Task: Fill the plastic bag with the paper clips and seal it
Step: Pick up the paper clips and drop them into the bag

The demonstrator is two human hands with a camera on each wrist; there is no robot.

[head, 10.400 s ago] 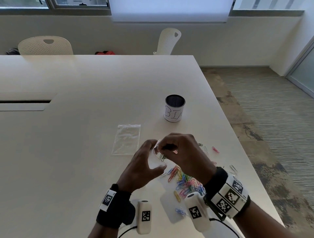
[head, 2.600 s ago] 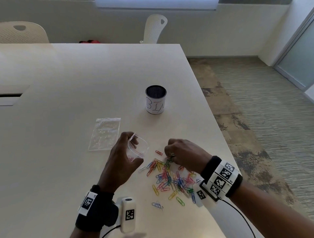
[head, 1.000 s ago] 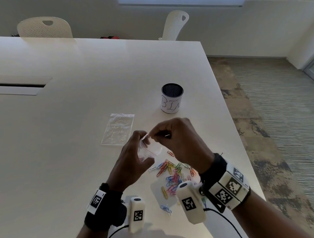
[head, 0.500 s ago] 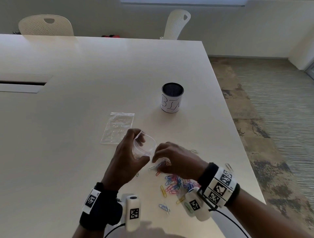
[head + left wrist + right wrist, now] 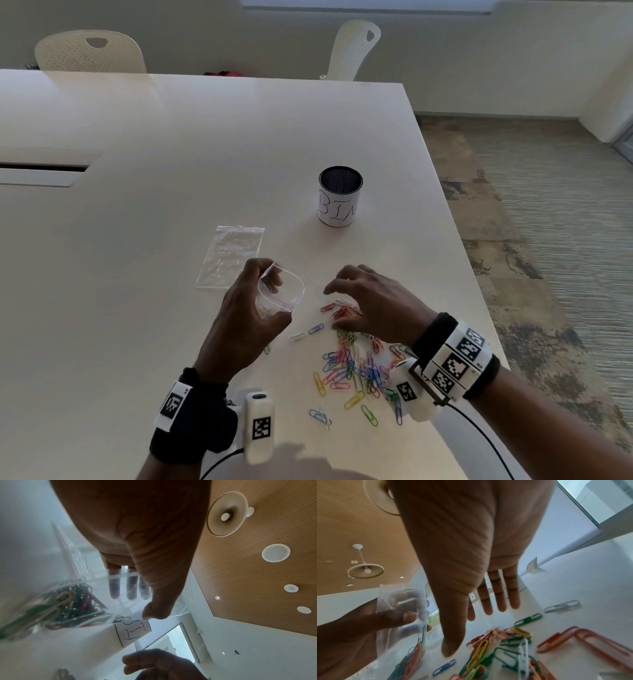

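My left hand [image 5: 255,308] grips a small clear plastic bag [image 5: 281,290] upright with its mouth held wide; several coloured clips lie in its bottom [image 5: 68,601]. The same bag [image 5: 402,622] shows in the right wrist view, thumb and fingers pinching its sides. My right hand [image 5: 346,298] hovers just over the pile of coloured paper clips [image 5: 356,370] on the white table [image 5: 137,205], fingers spread and straight [image 5: 498,601], holding nothing. Loose clips [image 5: 513,642] lie under the palm. Right of the left hand lie a blue clip [image 5: 315,329] and a white one.
A second, flat plastic bag [image 5: 231,258] lies on the table behind my left hand. A mesh cup labelled BIN [image 5: 340,196] stands further back. The table's right edge [image 5: 479,274] runs close to the clips. Two white chairs stand beyond the far edge.
My right hand dropped from the bag's mouth to the clip pile and has spread its fingers over it. The left hand keeps the bag open, slightly lower and to the left.
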